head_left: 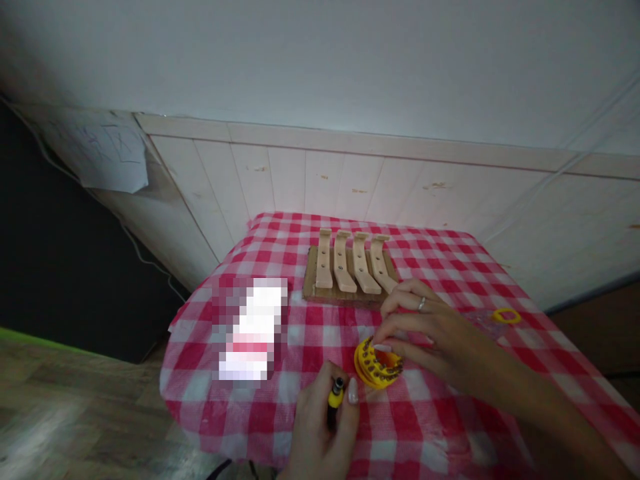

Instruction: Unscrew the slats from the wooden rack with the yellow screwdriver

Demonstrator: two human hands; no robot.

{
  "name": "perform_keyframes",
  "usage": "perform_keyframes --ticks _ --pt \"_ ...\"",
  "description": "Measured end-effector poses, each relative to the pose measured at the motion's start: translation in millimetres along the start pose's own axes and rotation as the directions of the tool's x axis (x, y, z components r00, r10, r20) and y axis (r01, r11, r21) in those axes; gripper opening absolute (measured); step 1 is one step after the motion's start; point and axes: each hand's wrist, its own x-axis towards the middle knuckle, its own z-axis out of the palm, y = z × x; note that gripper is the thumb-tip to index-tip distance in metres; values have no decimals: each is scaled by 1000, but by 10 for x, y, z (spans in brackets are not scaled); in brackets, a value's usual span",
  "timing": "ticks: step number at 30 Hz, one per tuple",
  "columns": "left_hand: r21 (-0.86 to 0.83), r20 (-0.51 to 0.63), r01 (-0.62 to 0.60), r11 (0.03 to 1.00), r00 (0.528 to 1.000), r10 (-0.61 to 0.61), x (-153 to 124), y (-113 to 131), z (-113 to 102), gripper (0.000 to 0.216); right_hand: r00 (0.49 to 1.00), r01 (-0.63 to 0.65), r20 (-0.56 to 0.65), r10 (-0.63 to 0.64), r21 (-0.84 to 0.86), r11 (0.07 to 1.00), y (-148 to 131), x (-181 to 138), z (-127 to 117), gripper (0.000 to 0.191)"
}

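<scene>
My left hand (323,420) is closed around a screwdriver handle (335,399), black with a yellow collar. Its metal socket end points up and looks hollow. Just right of it stands a round yellow bit holder (373,373), with rows of small metal screwdriver bits around its rim. My right hand (425,327) reaches over from the right, thumb and fingertips pinched together at the holder's upper rim among the bits. Whatever is between those fingertips is hidden. Behind the holder, several beige hooks (341,263) lie in a row on a brown wooden board (325,293), screw holes showing.
A red-and-white checked cloth (310,347) covers the table. On the left lies a bright blurred-out rectangle (253,333). To the right are a yellow ring-shaped piece (507,315) and clear plastic (483,323). White wall panelling (325,173) rises behind the table.
</scene>
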Motion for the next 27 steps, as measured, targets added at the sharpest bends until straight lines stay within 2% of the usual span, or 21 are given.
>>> perform_keyframes --ticks 3,6,8,13,17,22,27 --pt "38 -7 -19 999 1000 19 14 -5 -10 24 991 14 -135 -10 25 1000 -26 -23 -22 19" --pt "88 -55 -9 996 998 14 13 27 11 25 950 13 -311 26 122 992 -140 -57 6 15" --pt "106 -74 -14 994 997 22 3 21 28 24 928 25 -370 50 197 980 -251 -67 70 13" --pt "102 -29 -100 990 994 103 -18 -83 38 16 955 17 -292 57 244 970 -437 -37 268 15" --pt "106 -43 -75 992 996 80 -6 -84 38 16 960 2 -274 62 226 974 -430 -12 326 19" --pt "132 -72 -103 986 991 113 -2 -63 53 18 959 16 -282 32 165 986 -451 -5 341 21" --pt "144 -172 -77 987 980 101 -36 -120 70 26 961 22 -276 4 92 996 -549 4 364 20"
